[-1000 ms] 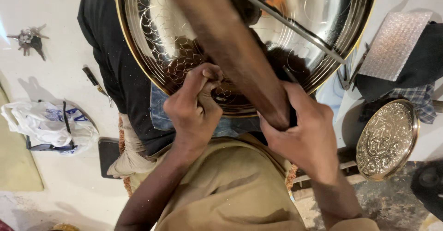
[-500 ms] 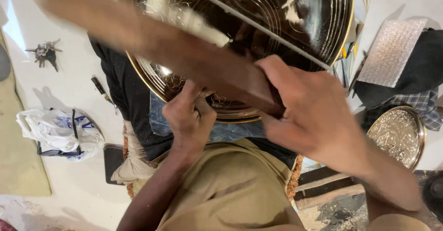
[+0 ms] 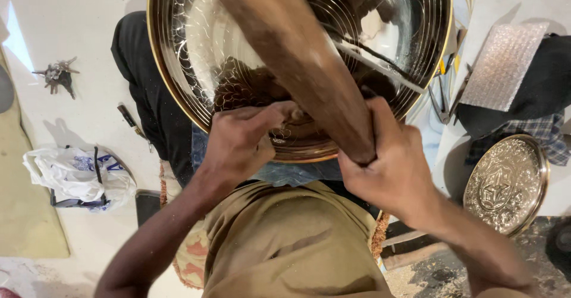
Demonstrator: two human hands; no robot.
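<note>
A large shiny round metal tray [image 3: 178, 96] with engraved patterns and a gold rim leans on my lap. My left hand [image 3: 238, 149] is pinched on a small punch [image 3: 292, 115], whose tip is pressed to the tray's lower face. My right hand [image 3: 392, 170] grips the lower end of a thick brown wooden stick [image 3: 297, 54]. The stick slants up and to the left across the tray, just above my left hand. The punch is mostly hidden by my fingers.
A smaller engraved round tray [image 3: 505, 182] lies on the floor at the right. Above it are bubble wrap [image 3: 505, 66], dark cloth [image 3: 541, 90] and pliers [image 3: 443, 99]. On the left lie a bunch of keys [image 3: 56, 75], a white plastic bag [image 3: 77, 173] and a small tool [image 3: 131, 119].
The wooden stick swung out to the upper left with my right hand raised, then came back down close over my left hand. My left hand stayed on the tray.
</note>
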